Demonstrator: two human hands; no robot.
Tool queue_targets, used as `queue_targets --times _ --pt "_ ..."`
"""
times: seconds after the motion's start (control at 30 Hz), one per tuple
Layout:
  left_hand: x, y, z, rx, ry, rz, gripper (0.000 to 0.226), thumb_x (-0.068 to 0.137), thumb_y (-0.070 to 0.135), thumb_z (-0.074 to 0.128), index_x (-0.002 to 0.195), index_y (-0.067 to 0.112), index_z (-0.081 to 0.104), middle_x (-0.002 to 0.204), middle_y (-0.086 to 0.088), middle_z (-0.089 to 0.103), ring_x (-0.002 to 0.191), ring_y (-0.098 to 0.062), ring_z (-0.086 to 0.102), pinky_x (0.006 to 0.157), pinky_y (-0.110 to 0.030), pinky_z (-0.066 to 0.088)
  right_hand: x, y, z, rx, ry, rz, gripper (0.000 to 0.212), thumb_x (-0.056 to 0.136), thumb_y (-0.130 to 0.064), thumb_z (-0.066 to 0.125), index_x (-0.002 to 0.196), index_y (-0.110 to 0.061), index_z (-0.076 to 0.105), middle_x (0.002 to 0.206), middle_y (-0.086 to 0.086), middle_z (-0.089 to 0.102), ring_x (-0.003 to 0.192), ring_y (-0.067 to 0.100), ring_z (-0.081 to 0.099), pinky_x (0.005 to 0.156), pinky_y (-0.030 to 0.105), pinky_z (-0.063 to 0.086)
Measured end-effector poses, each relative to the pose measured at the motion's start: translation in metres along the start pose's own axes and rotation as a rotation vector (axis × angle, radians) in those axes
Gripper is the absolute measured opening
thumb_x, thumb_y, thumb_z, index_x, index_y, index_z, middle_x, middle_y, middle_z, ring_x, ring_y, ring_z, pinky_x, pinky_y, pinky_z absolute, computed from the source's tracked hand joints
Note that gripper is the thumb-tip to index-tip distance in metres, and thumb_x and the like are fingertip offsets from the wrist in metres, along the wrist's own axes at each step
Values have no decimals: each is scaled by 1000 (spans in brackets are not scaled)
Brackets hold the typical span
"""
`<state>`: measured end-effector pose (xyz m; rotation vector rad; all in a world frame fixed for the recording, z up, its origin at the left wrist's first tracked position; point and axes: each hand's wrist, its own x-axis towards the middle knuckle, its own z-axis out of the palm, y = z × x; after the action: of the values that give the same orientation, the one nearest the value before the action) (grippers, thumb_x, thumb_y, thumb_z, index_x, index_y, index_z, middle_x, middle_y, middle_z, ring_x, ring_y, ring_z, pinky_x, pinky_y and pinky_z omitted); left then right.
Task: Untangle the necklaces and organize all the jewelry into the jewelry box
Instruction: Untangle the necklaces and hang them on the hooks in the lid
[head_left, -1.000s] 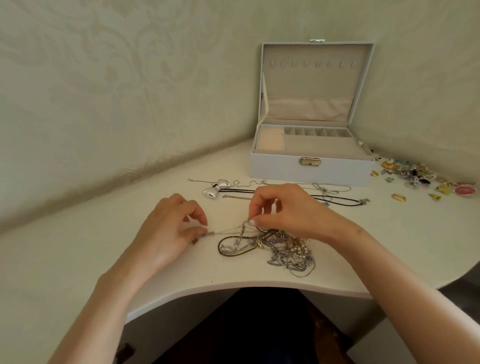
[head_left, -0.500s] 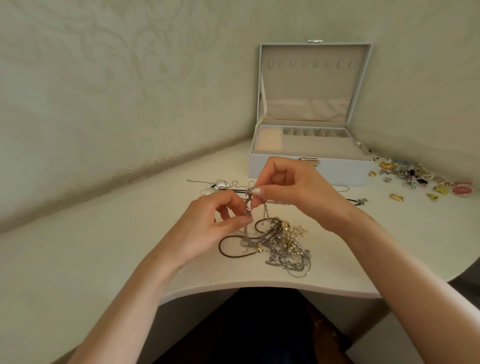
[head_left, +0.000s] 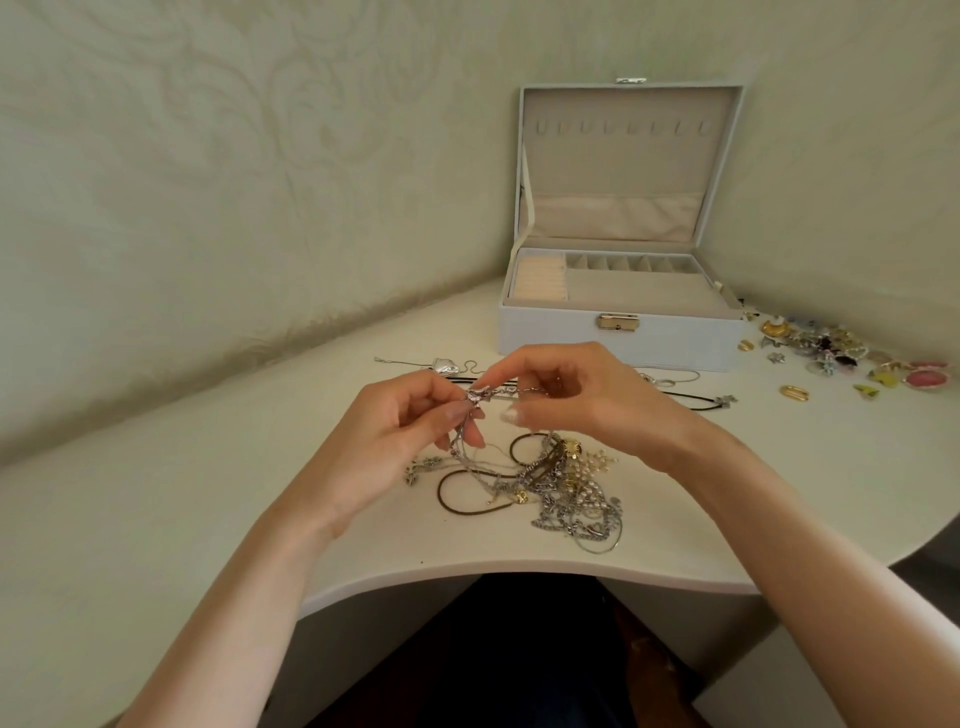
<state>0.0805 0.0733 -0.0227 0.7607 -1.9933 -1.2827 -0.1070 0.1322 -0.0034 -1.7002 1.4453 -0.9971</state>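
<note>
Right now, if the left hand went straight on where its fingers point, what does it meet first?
Probably the right hand: the left hand points toward it along the silver chain both pinch, the two nearly touching. Depth from one view is unsure.

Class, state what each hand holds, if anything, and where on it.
Both pinch one silver chain: left hand at a small metal piece on it, right hand just beside; the rest hangs into the tangled pile.

A tangled heap of silver and gold necklaces (head_left: 563, 491) lay before the open pale jewelry box (head_left: 561, 338), with loose trinkets (head_left: 836, 358) to its right.
</note>
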Motion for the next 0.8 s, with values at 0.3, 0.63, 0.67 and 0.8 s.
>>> queue_targets --times 0.3,0.63,0.67,0.8 --pt "-2 3 1 1 -113 -13 26 89 32 47 91 10 62 79 0 73 62 -4 52 62 -11 41 6 -6 2 140 95 -98 9 88 -18 62 83 -12 65 56 3 58 49 17 47 53 24 42" --pt "4 -9 7 171 -101 2 8 88 17 62 83 14 67 83 6 72 80 -18 62 79 -33 48 8 -20 -6 276 120 -217 10 94 -13 53 84 -12 57 88 8 74 71 19 62 70 25 51" --pt "5 -10 8 181 -95 3 8 88 17 63 82 14 68 82 5 71 78 -16 61 77 -31 48 8 -21 -6 252 132 -235 10 93 -14 54 83 -14 58 88 6 74 75 15 62 71 22 48" --pt "8 -12 10 199 -86 -2 6 87 18 64 83 17 69 81 8 70 83 -17 63 80 -27 48 9 -27 -7 216 216 -262 9 90 -15 59 82 -14 61 70 5 67 57 7 49 55 15 36"
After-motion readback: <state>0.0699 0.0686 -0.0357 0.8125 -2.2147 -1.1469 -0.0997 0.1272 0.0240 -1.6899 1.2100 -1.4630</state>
